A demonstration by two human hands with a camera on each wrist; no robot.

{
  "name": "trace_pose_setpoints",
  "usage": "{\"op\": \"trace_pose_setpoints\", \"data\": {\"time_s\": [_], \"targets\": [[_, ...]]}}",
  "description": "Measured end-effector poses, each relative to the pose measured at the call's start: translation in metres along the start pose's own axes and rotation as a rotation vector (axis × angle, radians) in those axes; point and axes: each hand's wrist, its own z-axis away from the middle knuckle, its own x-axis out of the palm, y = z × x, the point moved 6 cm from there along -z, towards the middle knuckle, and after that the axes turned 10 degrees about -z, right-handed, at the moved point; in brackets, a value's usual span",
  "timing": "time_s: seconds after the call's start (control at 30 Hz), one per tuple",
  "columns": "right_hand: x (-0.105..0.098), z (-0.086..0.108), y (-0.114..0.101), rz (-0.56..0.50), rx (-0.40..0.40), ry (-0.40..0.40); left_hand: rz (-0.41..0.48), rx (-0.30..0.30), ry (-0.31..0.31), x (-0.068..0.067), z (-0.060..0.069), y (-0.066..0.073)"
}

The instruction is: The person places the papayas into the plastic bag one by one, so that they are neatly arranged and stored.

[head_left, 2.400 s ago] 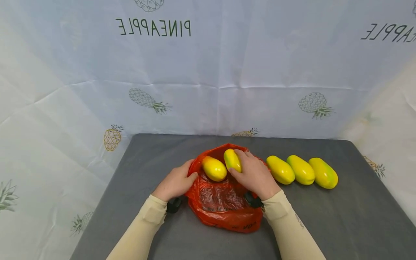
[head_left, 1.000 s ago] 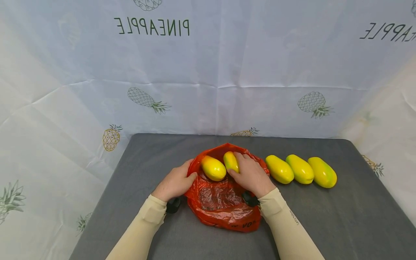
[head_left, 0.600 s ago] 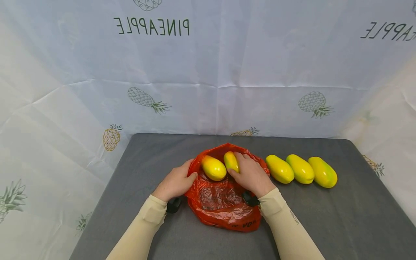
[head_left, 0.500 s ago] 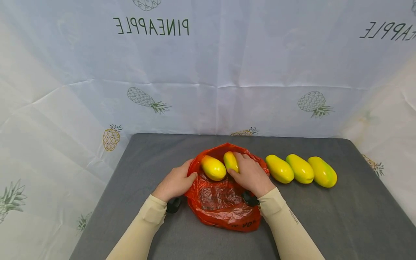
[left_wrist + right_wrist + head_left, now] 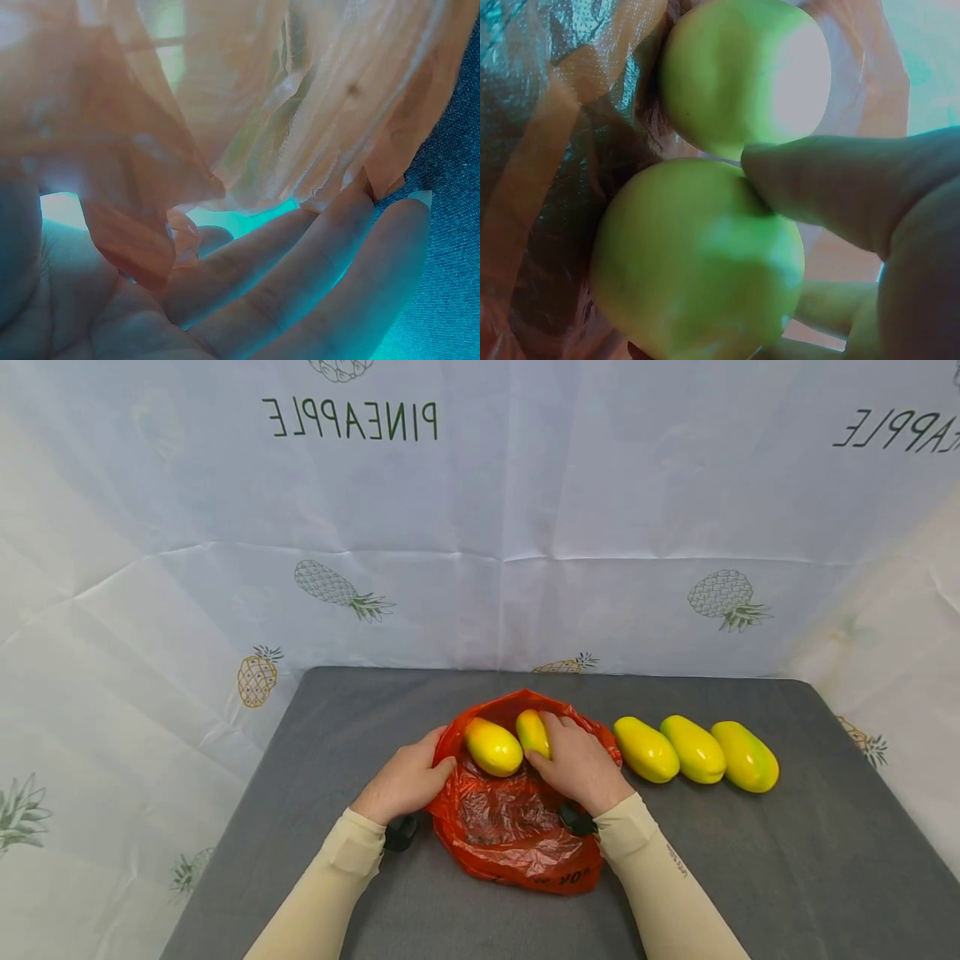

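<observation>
A red plastic bag (image 5: 517, 810) lies with its mouth spread on the grey table. Inside it are two yellow fruits. My left hand (image 5: 405, 781) holds the bag's left rim; in the left wrist view the thin plastic (image 5: 135, 150) hangs between thumb and fingers (image 5: 285, 292). My right hand (image 5: 585, 760) reaches into the bag and grips the right fruit (image 5: 533, 733), its fingers partly hidden behind it. The left fruit (image 5: 493, 748) lies beside that one. In the right wrist view my thumb presses the held fruit (image 5: 697, 262), close against the other fruit (image 5: 742, 75).
Three more yellow fruits stand in a row right of the bag: one (image 5: 647, 750) near its rim, one in the middle (image 5: 693, 750), one at the far right (image 5: 746, 757). Behind the table (image 5: 825, 860) hangs a white cloth (image 5: 600, 485) with pineapple prints.
Compared with the earliest frame, my right hand and the fruit in it have moved slightly lower into the bag. Over the last second both hands have stayed almost still.
</observation>
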Motion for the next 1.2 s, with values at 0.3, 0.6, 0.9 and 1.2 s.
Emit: {"op": "trace_pose_setpoints", "data": {"time_s": [0.3,0.6,0.9,1.2], "targets": [[-0.016,0.018,0.005,-0.014,0.045,-0.004,-0.007,0.037,-0.011,0.008,-0.007,0.012],[-0.05,0.054,-0.002,-0.04,-0.044,0.039,-0.043,0.048,-0.019,0.008,-0.005,0.009],[-0.094,0.078,0.044,-0.082,-0.012,0.149,-0.082,0.054,-0.022,-0.004,0.002,0.001],[-0.136,0.104,0.129,-0.073,0.167,0.246,-0.081,0.051,-0.035,-0.001,0.001,0.004]]}}
